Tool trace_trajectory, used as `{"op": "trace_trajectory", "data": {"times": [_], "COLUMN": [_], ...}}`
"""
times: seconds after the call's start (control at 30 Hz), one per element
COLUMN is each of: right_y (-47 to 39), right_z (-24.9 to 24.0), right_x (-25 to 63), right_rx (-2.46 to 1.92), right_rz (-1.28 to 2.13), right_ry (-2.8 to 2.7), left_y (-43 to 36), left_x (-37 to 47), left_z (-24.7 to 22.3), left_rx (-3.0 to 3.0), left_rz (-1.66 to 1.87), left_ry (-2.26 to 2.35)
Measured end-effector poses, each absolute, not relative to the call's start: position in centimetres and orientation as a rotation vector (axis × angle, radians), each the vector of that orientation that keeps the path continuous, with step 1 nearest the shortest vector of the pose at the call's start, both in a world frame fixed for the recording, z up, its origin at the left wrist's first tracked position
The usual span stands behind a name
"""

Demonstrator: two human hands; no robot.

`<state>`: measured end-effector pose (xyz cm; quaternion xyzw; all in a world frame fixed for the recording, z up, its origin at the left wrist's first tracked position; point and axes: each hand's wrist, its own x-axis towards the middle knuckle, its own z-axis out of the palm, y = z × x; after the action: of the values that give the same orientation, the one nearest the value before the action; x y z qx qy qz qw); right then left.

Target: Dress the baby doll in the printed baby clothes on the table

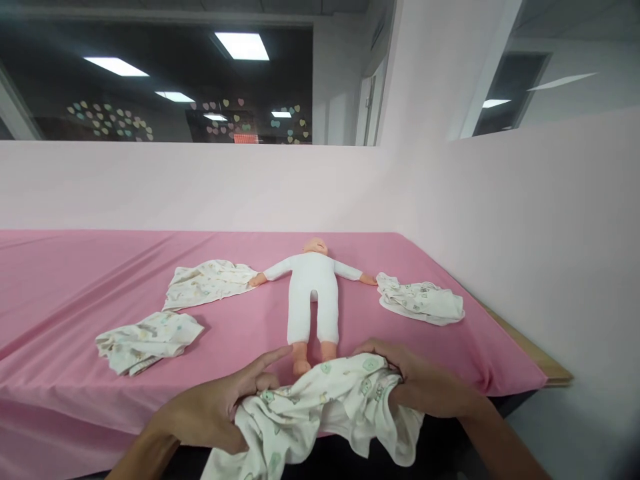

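Observation:
Both my hands grip a white baby garment (325,407) with green animal prints, bunched and hanging just past the table's front edge. My left hand (215,407) is closed on its left part, with the index finger stretched toward the doll's foot. On the right side, my right hand (420,380) has its fingers partly inside or behind the fabric. A baby doll (314,287) with a white cloth body lies on its back beyond the garment, arms spread, feet toward me. The garment's exact kind is hard to make out from its folds.
A pink cloth (240,347) covers the table. Printed white garments lie at the back left (207,283), front left (150,340) and right (420,300). A bare wooden edge (530,350) shows at right. Walls with windows (175,80) close off the back and right.

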<state>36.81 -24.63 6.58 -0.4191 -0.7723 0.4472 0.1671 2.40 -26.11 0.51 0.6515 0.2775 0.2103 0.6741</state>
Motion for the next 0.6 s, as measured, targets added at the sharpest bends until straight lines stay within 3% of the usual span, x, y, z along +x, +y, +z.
{"op": "trace_trajectory", "data": {"times": [0.23,0.4,0.6], "right_y": [-25.4,-25.8,-24.5], "right_z": [10.7,13.3,16.0], "right_x": [38.6,39.9,39.6], "right_rx": [-1.31,-1.209,-1.353], "right_rz": [1.123,1.025,0.546], "right_ry": [-2.47,-2.387,-2.244], "left_y": [-24.8,-25.7,-25.1], "left_x": [-0.7,-0.6,1.6], "left_z": [4.2,9.5,14.3], "left_rx": [1.86,1.937,2.065], "left_rz": [0.4,0.491,0.74], "left_ry": [0.589,0.954,1.225]}}
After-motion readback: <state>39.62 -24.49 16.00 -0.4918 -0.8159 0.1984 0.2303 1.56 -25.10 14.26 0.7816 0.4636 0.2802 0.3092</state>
